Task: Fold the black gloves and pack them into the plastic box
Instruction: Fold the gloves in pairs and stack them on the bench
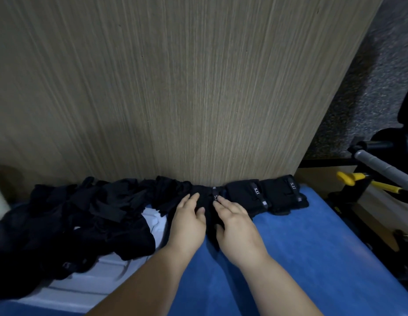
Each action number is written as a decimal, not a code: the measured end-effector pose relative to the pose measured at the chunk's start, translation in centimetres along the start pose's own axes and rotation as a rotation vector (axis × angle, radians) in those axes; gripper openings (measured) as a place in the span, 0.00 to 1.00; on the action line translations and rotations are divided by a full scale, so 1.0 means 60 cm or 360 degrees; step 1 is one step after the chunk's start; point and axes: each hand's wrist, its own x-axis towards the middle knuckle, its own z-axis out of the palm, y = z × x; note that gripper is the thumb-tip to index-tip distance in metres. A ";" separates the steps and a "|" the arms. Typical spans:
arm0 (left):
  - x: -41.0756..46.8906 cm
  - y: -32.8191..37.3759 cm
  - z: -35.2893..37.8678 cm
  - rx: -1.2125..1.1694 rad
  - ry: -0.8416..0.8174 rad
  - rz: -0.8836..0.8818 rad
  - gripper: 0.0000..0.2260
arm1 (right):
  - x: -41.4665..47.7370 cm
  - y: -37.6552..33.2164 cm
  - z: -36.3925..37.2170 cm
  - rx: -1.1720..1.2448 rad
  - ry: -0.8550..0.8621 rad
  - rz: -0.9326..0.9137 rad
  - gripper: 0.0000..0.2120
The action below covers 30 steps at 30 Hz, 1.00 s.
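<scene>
- Hands first: the left hand [189, 221] and the right hand [235, 226] both lie flat, palms down, with fingers stretched out, pressing on one black glove [208, 197].
- Neither hand grips anything; the fingers are spread and open on the cloth.
- That glove sits between the two hands, at the far edge of the blue mat [301, 258], right up against the wooden board [175, 87].
- Just to the right lie two folded gloves [267, 195] side by side, also against the board (each shows a thin strap with small white letters).
- To the left sits a big messy pile of black gloves [79, 215], not folded.
- The pile partly covers a white plastic box [88, 283], which rests on the mat near the left arm.
- Far right, off the mat, there is a yellow tool [358, 179] and a grey bar [381, 166] above a speckled floor [369, 76].
</scene>
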 end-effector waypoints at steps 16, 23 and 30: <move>0.017 -0.013 0.014 0.0758 -0.0140 0.0027 0.22 | 0.008 0.006 0.016 -0.0159 -0.0123 0.0080 0.25; 0.022 -0.014 0.014 0.0779 -0.0225 -0.0047 0.22 | 0.009 0.010 0.019 -0.0159 -0.0142 0.0090 0.25; 0.004 -0.011 -0.001 0.0545 -0.0226 -0.0012 0.22 | 0.006 0.004 0.007 -0.0031 0.0011 0.0116 0.23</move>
